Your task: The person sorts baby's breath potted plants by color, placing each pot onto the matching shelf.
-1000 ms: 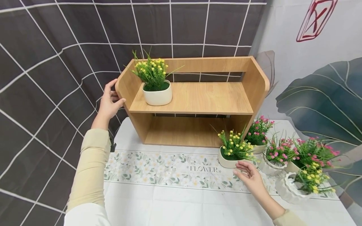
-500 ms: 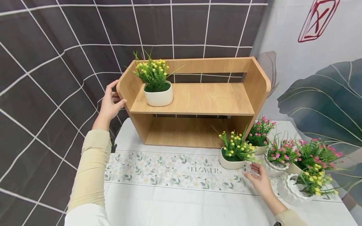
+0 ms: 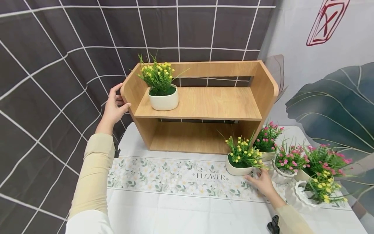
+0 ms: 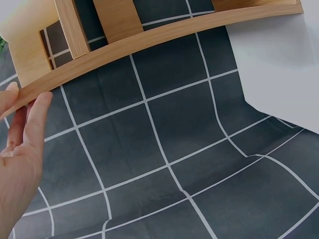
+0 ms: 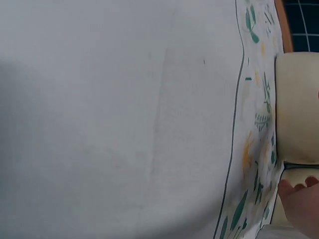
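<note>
My left hand (image 3: 111, 112) pinches the left side panel (image 4: 114, 56) of a two-tier wooden shelf (image 3: 216, 102), thumb on one face and fingers on the other. On the upper tier, at the left, stands a cream pot (image 3: 164, 101) of yellow flowers. A similar oval pot (image 3: 238, 170) with yellow flowers sits on the table before the shelf's right end. My right hand (image 3: 265, 184) is at that pot's right side, thumb near its base; leaves partly hide the fingertips. In the right wrist view the hand (image 5: 305, 204) appears at the lower right, beside the cream pots.
Right of the shelf are a pink-flowered pot (image 3: 266, 155), a white pot with pink flowers (image 3: 280, 175), another pink-flowered plant (image 3: 324, 157) and a ruffled white pot lying tilted (image 3: 301, 195). A grid-patterned curtain (image 3: 58, 130) hangs close behind and left.
My right hand drew slightly away from the front yellow-flowered pot, then came back in to its right side, its fingers now partly behind the leaves. The left hand stays on the panel.
</note>
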`<act>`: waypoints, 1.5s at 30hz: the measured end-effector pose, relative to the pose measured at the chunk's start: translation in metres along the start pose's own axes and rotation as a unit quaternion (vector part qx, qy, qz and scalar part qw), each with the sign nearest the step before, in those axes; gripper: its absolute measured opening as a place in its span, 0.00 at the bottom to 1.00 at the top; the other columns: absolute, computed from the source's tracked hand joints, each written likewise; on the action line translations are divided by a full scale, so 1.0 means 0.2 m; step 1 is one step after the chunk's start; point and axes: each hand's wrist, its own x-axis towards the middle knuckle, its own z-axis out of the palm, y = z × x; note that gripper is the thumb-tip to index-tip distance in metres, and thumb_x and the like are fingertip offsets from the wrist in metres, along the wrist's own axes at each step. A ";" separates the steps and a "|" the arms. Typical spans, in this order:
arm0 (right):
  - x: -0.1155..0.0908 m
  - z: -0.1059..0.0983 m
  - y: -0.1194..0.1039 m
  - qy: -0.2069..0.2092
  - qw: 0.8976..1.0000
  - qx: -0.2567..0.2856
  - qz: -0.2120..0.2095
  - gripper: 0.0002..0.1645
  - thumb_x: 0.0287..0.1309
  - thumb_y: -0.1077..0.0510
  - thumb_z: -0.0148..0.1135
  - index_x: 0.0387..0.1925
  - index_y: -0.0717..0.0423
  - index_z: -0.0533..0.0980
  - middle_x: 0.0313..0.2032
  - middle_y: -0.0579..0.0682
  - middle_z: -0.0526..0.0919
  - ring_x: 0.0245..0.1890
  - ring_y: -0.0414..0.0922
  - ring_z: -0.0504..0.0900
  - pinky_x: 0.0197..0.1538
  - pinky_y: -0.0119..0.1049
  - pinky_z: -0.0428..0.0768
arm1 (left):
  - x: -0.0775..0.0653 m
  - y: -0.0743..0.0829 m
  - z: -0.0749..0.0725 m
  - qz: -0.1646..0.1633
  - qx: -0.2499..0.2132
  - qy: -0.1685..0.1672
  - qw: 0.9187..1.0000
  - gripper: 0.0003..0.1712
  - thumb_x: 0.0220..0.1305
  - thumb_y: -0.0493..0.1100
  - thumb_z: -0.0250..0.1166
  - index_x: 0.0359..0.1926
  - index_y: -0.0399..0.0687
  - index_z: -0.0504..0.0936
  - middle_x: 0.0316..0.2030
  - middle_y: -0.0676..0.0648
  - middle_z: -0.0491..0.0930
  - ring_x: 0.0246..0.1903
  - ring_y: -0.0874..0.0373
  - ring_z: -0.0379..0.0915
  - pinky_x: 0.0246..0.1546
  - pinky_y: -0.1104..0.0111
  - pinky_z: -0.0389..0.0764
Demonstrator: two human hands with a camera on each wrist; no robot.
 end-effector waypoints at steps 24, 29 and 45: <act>0.12 0.05 0.05 0.025 0.998 0.004 -0.055 0.52 0.47 0.55 0.74 0.65 0.66 0.53 0.59 0.69 0.61 0.59 0.65 0.64 0.63 0.57 0.67 | -0.01 0.00 0.00 0.003 0.001 0.002 1.000 0.47 0.60 0.24 0.57 0.73 0.56 0.48 0.53 0.28 0.67 0.55 0.36 0.69 0.51 0.45 0.76; 0.11 0.08 0.04 0.046 0.993 0.059 -0.089 0.58 0.41 0.65 0.75 0.68 0.64 0.49 0.66 0.66 0.61 0.66 0.63 0.59 0.62 0.19 0.63 | 0.00 0.00 0.00 0.001 -0.003 0.001 1.000 0.47 0.60 0.25 0.57 0.73 0.57 0.48 0.54 0.28 0.67 0.56 0.36 0.68 0.52 0.44 0.76; 0.05 0.11 0.02 0.045 0.992 0.054 -0.109 0.56 0.38 0.63 0.77 0.67 0.65 0.55 0.65 0.66 0.63 0.55 0.46 0.74 0.48 0.13 0.72 | 0.00 -0.01 0.00 -0.004 -0.008 -0.002 1.000 0.47 0.60 0.26 0.58 0.73 0.58 0.47 0.54 0.30 0.67 0.56 0.37 0.69 0.53 0.45 0.76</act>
